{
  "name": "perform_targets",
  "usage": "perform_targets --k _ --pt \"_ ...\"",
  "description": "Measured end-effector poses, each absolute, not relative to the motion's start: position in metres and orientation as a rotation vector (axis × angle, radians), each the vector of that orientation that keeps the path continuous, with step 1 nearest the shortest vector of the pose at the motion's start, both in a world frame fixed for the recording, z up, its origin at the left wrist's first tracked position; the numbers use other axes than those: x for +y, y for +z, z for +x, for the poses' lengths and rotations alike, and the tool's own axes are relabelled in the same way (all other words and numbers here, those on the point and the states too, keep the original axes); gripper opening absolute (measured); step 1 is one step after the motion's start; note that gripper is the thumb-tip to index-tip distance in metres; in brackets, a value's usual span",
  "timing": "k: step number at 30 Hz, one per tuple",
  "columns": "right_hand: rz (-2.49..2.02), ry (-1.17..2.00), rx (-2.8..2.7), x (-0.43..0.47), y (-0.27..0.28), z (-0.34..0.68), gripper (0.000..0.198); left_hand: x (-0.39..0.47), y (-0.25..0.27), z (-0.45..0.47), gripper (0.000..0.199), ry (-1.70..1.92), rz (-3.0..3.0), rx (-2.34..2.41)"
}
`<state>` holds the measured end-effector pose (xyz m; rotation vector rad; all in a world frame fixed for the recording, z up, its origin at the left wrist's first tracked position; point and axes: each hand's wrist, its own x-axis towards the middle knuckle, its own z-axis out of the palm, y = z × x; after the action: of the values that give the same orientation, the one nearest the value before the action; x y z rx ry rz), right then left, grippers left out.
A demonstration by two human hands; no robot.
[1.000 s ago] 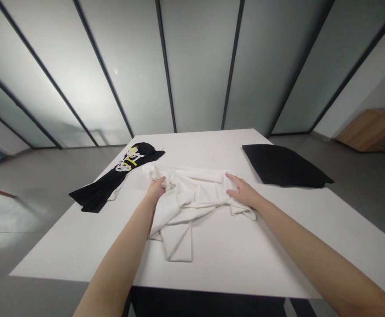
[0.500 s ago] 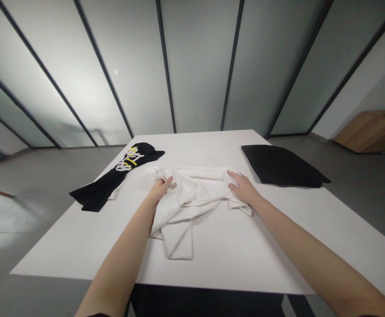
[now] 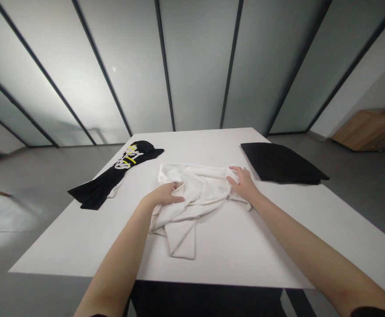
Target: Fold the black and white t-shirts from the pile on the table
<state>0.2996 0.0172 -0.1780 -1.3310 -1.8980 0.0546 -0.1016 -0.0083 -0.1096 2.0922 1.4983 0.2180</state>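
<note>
A crumpled white garment (image 3: pixel 209 187), long-sleeved by its look, lies bunched on the white table in front of me. One flat end of it hangs toward the table's near edge. My left hand (image 3: pixel 166 193) grips its left side, with the fingers tucked into the cloth and the thumb stretched over the top. At the upper right corner, my right hand (image 3: pixel 243 182) has its thumb and forefinger around a fold of the same garment. The fabric hides some fingertips.
On the left of the white table (image 3: pixel 245 259) lies a black garment (image 3: pixel 113 178) with a white and yellow print, some pale cloth at its edge. A folded black cloth (image 3: pixel 278 163) lies on the right. Frosted glass panels stand behind, and a wooden cabinet (image 3: pixel 371 130) stands far right.
My left hand has shifted right and slightly nearer me, turning so its back shows more. The garment's upper left edge has drawn inward. My right hand has barely moved.
</note>
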Motion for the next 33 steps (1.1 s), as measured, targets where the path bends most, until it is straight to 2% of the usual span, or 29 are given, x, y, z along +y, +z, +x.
perform_targets --k 3,7,9,12,13,17,22,27,31,33 --pt "-1.127 0.230 -2.145 0.009 -0.167 0.287 0.047 -0.008 -0.114 -0.098 0.073 0.257 2.116 1.359" --pt "-0.993 0.411 -2.483 -0.008 -0.153 0.263 0.058 -0.010 -0.120 -0.090 0.050 0.552 2.049 1.219" --pt "-0.954 0.399 -2.556 -0.014 -0.150 0.251 0.048 -0.010 -0.124 -0.087 0.042 0.677 1.964 1.213" --pt "-0.924 0.304 -2.550 -0.013 -0.153 0.241 0.020 -0.004 -0.133 -0.087 0.038 0.840 1.873 1.309" --pt "-0.945 0.254 -2.518 -0.010 -0.156 0.242 0.015 0.000 -0.136 -0.090 0.034 0.893 1.858 1.360" --pt "-1.236 0.000 -2.216 0.010 -0.163 0.269 0.017 0.019 -0.147 -0.109 0.019 0.996 1.762 1.585" --pt "-1.554 -0.197 -1.772 0.027 -0.165 0.311 0.027 0.033 -0.152 -0.137 0.018 1.175 1.478 1.851" --pt "-1.546 0.019 -1.670 0.025 -0.166 0.312 0.027 0.035 -0.152 -0.143 0.027 1.288 1.248 1.985" --pt "-1.448 0.109 -1.744 0.014 -0.158 0.298 0.031 0.025 -0.143 -0.127 0.033 1.417 1.591 2.023" --pt "-1.297 0.112 -1.862 0.008 -0.153 0.290 0.033 0.015 -0.132 -0.112 0.025 1.419 1.889 1.946"
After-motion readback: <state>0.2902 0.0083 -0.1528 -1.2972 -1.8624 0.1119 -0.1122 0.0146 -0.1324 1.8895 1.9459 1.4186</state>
